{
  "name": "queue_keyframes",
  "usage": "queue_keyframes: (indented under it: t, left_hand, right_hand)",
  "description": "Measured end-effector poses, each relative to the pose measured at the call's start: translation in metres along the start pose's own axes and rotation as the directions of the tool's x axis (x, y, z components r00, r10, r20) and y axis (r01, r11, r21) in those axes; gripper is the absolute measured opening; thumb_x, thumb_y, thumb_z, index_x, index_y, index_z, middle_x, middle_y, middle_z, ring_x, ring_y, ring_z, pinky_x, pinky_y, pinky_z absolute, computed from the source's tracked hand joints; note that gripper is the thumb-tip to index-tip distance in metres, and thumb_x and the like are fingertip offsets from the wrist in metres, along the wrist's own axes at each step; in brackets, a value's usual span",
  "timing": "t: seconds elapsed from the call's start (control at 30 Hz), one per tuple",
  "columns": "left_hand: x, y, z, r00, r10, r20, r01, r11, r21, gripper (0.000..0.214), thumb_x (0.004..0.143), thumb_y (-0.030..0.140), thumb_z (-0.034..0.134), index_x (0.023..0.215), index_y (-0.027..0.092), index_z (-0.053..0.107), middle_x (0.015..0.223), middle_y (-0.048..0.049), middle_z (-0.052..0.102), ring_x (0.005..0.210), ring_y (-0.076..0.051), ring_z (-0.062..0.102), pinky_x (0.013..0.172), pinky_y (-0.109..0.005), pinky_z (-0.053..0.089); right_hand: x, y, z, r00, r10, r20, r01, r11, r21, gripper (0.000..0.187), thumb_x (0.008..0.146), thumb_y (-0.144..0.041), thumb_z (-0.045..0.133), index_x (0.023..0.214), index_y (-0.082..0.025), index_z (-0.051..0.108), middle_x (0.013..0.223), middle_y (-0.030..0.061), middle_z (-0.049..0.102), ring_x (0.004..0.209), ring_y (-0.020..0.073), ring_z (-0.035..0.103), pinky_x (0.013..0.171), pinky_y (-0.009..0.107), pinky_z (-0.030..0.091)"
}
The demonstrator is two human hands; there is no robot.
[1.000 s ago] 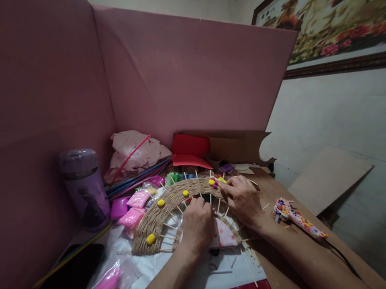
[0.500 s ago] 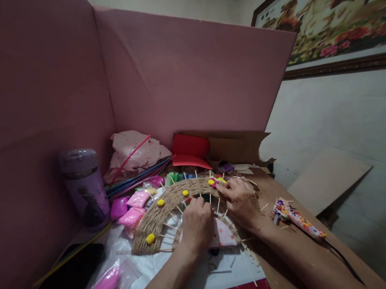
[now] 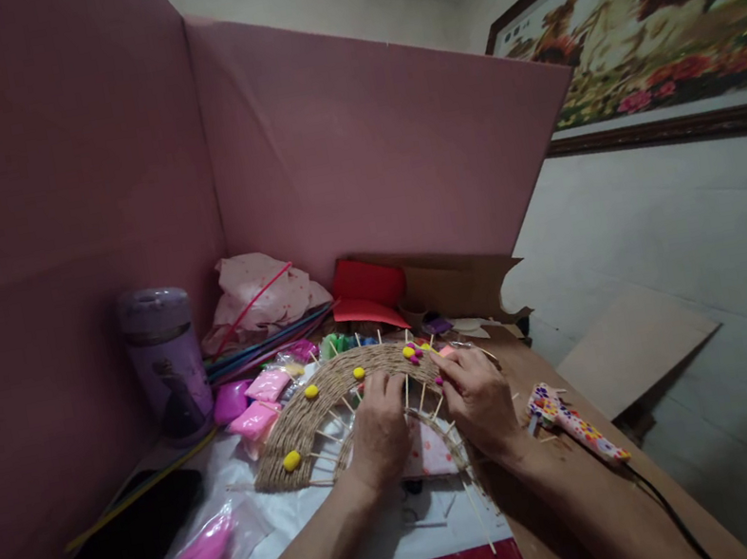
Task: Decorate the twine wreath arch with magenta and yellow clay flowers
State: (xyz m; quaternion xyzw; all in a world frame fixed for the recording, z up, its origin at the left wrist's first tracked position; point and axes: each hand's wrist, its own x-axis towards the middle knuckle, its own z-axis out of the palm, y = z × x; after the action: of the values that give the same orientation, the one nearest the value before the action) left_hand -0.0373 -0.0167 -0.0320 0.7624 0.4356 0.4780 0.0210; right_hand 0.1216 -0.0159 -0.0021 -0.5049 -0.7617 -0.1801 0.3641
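Observation:
A half-round piece woven from brown twine [image 3: 309, 406] over thin wooden sticks lies on white paper. Yellow clay balls [image 3: 292, 461] sit along its arc, and small pink and yellow bits [image 3: 415, 352] cluster at its top. My left hand [image 3: 377, 433] rests with curled fingers on the inner edge of the weave. My right hand [image 3: 477, 396] pinches a small pink bit of clay at the right side of the arc, close to the cluster.
A purple lidded cup [image 3: 167, 364] stands at the left. Pink clay packets [image 3: 251, 407] and a bagged pink lump [image 3: 205, 555] lie around. A patterned glue gun [image 3: 572, 423] with a black cord lies at the right. Pink boards [image 3: 354, 129] wall the desk.
My right hand has drawn back a little from the cluster at the top of the arc toward me. My left hand has stayed in place on the weave.

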Motion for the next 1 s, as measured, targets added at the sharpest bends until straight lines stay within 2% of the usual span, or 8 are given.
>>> queue_keyframes:
  t: [0.1,0.17,0.23,0.3,0.4,0.6,0.77,1.0]
  left_hand:
    - [0.005,0.004,-0.005,0.983,-0.161,-0.093,0.111,0.910,-0.400,0.033,0.076,0.009,0.047,0.109,0.016,0.050,0.102,-0.0101,0.058,0.096,-0.021,0.055,0.084,-0.037,0.044]
    - [0.008,0.008,-0.009,0.938,-0.342,0.059,0.298,0.706,-0.642,0.019,0.081,0.020,0.049,0.100,0.017,0.051,0.082,-0.0053,0.062,0.072,-0.017,0.059,0.069,-0.032,0.047]
    - [0.010,0.012,-0.015,0.867,-0.398,0.299,0.460,0.414,-0.785,0.020,0.083,0.033,0.051,0.092,0.016,0.053,0.062,-0.0005,0.058,0.052,-0.013,0.053,0.052,-0.026,0.043]
    - [0.012,0.016,-0.019,0.833,-0.403,0.380,0.486,0.203,-0.850,0.026,0.078,0.039,0.058,0.086,0.014,0.057,0.053,0.0024,0.053,0.046,-0.009,0.048,0.046,-0.021,0.036]
    - [0.012,0.021,-0.022,0.816,-0.405,0.412,0.469,0.048,-0.882,0.032,0.069,0.038,0.070,0.084,0.012,0.062,0.054,0.0029,0.053,0.046,-0.006,0.045,0.044,-0.018,0.032]
    - [0.006,0.024,-0.018,0.793,-0.375,0.480,0.510,-0.024,-0.860,0.030,0.061,0.026,0.078,0.081,0.015,0.059,0.066,0.0021,0.061,0.050,-0.006,0.051,0.049,-0.018,0.039]
    - [0.004,0.025,-0.016,0.777,-0.341,0.530,0.548,-0.048,-0.835,0.029,0.062,0.031,0.077,0.077,0.014,0.058,0.061,0.0027,0.059,0.046,-0.006,0.050,0.045,-0.019,0.038]
    - [0.004,0.024,-0.017,0.771,-0.342,0.537,0.564,-0.024,-0.825,0.029,0.058,0.030,0.079,0.070,0.013,0.059,0.053,0.0027,0.056,0.042,-0.007,0.048,0.045,-0.020,0.037]
  right_hand:
    - [-0.008,-0.010,-0.006,0.997,-0.018,-0.071,0.033,0.976,0.217,0.031,0.087,-0.014,0.046,0.113,-0.022,0.060,0.090,0.0064,0.060,0.089,0.0215,0.051,0.080,0.037,0.042]
    - [-0.014,-0.018,-0.010,0.995,-0.031,-0.095,0.061,0.942,0.331,0.028,0.087,-0.014,0.047,0.111,-0.022,0.060,0.095,0.0064,0.060,0.093,0.0209,0.052,0.083,0.037,0.042]
    - [-0.019,-0.025,-0.013,0.994,-0.028,-0.110,0.070,0.917,0.393,0.027,0.086,-0.015,0.049,0.111,-0.022,0.059,0.099,0.0067,0.060,0.097,0.0209,0.052,0.086,0.038,0.043]
    - [-0.024,-0.028,-0.014,0.993,-0.020,-0.113,0.067,0.901,0.429,0.026,0.086,-0.016,0.051,0.111,-0.022,0.057,0.102,0.0071,0.058,0.099,0.0210,0.052,0.087,0.038,0.043]
    - [-0.028,-0.030,-0.014,0.994,-0.001,-0.110,0.051,0.892,0.450,0.023,0.085,-0.019,0.054,0.107,-0.020,0.056,0.102,0.0071,0.058,0.098,0.0212,0.053,0.085,0.037,0.044]
    - [-0.029,-0.031,-0.013,0.996,0.002,-0.091,0.039,0.891,0.452,0.021,0.085,-0.020,0.054,0.106,-0.020,0.055,0.094,0.0060,0.060,0.089,0.0201,0.054,0.077,0.035,0.044]
    - [-0.029,-0.028,-0.010,0.992,-0.059,-0.109,0.103,0.886,0.452,0.012,0.086,-0.015,0.052,0.095,-0.020,0.057,0.088,0.0053,0.059,0.086,0.0196,0.053,0.076,0.034,0.044]
    - [-0.031,-0.026,-0.009,0.992,-0.074,-0.104,0.113,0.890,0.442,0.010,0.085,-0.015,0.050,0.090,-0.019,0.058,0.086,0.0061,0.058,0.085,0.0197,0.053,0.075,0.035,0.045]
